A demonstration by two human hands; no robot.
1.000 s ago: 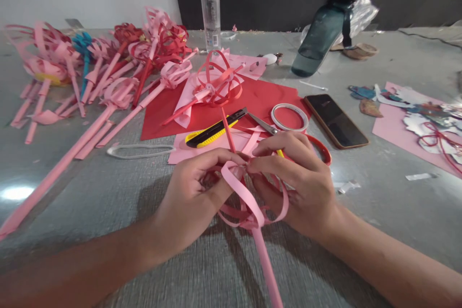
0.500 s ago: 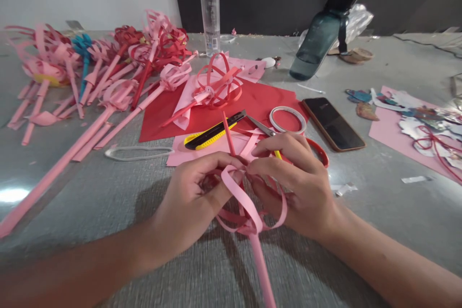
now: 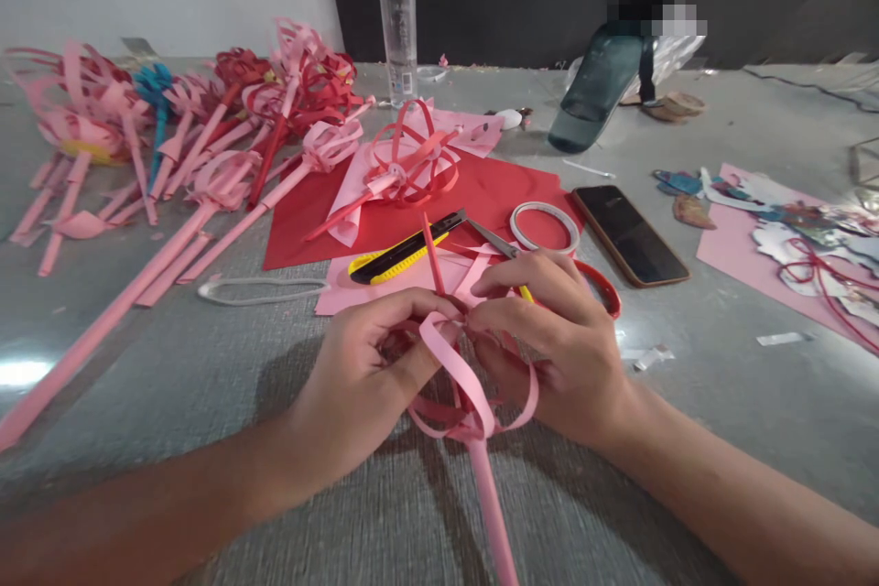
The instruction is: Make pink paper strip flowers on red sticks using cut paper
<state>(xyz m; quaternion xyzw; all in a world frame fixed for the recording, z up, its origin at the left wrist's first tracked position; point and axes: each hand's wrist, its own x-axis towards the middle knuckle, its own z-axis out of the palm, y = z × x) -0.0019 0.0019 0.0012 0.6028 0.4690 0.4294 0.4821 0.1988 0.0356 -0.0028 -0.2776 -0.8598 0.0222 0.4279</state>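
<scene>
A pink paper flower with looped strips on a rolled pink stem is between my hands, its stem pointing down toward me. My left hand pinches the upper ends of the strips from the left. From the right, my right hand closes its thumb and fingers on the same spot; the fingertips partly hide where the strips meet. A narrow red strip sticks up beyond the fingers. Just past my hands lie a yellow-and-black utility knife and scissors, their handles partly covered by my right hand.
Finished paper flowers are heaped at the left. A red sheet lies under a red-looped flower. A tape roll, a phone, a clear bottle, a dark bottle and paper cutouts stand or lie around.
Almost nothing differs. My right hand and the flower have shifted slightly left in the view, along with a small drift of the whole scene; both hands keep their pinch.
</scene>
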